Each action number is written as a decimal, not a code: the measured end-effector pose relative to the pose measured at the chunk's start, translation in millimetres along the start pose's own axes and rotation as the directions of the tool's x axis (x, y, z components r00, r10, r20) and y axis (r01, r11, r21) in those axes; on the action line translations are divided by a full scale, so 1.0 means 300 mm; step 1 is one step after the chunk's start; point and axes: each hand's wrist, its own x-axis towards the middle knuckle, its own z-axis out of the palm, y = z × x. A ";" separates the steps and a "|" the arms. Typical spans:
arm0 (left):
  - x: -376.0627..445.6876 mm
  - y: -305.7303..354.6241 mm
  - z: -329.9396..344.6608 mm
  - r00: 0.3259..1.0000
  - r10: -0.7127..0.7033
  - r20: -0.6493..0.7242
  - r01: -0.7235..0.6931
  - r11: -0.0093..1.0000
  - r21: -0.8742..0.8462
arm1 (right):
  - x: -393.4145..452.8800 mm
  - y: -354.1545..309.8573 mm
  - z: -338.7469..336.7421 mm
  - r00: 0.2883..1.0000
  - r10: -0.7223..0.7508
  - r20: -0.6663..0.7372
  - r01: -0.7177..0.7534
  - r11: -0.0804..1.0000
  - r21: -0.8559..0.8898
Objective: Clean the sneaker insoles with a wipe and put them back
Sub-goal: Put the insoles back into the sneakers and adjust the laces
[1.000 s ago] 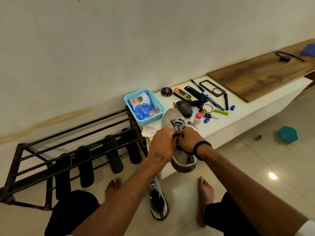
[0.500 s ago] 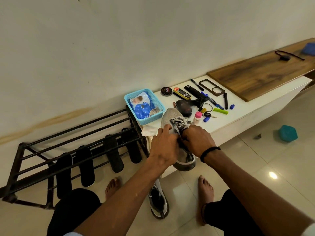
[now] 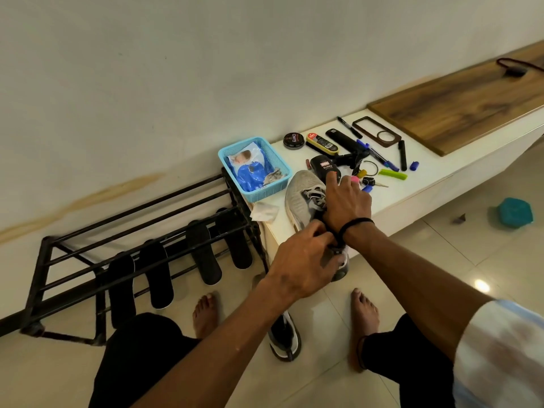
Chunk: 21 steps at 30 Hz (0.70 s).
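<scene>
Sneaker (image 3: 303, 198) lies on the white bench (image 3: 441, 178), toe toward the wall and heel hanging over the near edge. I see my left hand (image 3: 303, 269) at the heel opening, fingers curled, pinching the collar there. My right hand (image 3: 346, 201) lies flat over the laces, fingers straight, index tip reaching the black polish bottle (image 3: 325, 167) (its grip holds nothing). Four black insoles (image 3: 203, 251) lean against the shoe rack (image 3: 132, 231) to the left. A crumpled wipe (image 3: 265, 212) sits on the bench corner, beside the blue basket (image 3: 254, 167). The second sneaker (image 3: 284, 338) rests on the floor between my feet.
</scene>
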 end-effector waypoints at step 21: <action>-0.188 0.163 -0.264 0.979 -0.152 0.135 0.153 0.988 0.007 | -0.449 0.060 -0.298 0.927 -0.355 0.123 0.242 0.814 0.529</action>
